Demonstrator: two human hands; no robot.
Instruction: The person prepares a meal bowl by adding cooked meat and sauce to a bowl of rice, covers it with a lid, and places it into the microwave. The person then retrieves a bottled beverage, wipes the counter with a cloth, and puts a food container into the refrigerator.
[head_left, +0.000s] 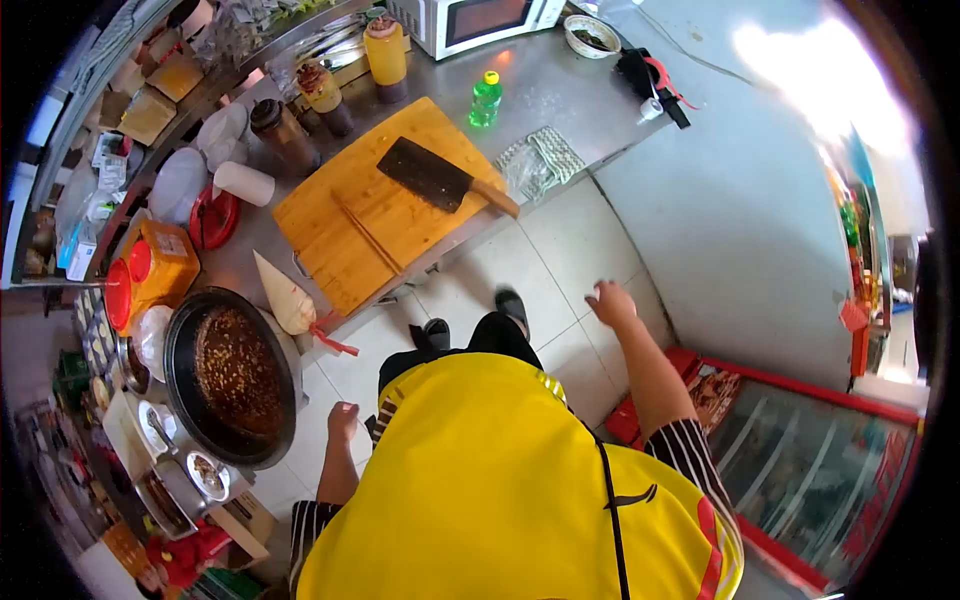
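My left hand (pixel 342 422) hangs low beside the yellow top, to the right of a big black pot (pixel 240 380) of brown sauce; its fingers look curled, and nothing can be made out in them. Over the floor tiles, my right hand (pixel 610 302) is held out with its fingers partly spread and empty. On the steel counter lies a wooden cutting board (pixel 330 225), bearing a cleaver (pixel 425 175) and a pair of chopsticks (pixel 365 232). A piping bag (pixel 285 295) with a red tie rests by the board's lower left corner. Neither hand touches these.
Sauce bottles (pixel 385 60), a green bottle (pixel 485 100), a folded cloth (pixel 540 163) and a microwave (pixel 480 22) stand or lie on the counter. A red-framed glass-topped freezer (pixel 790 450) is at the lower right. Another person in red (pixel 190 555) is at the lower left.
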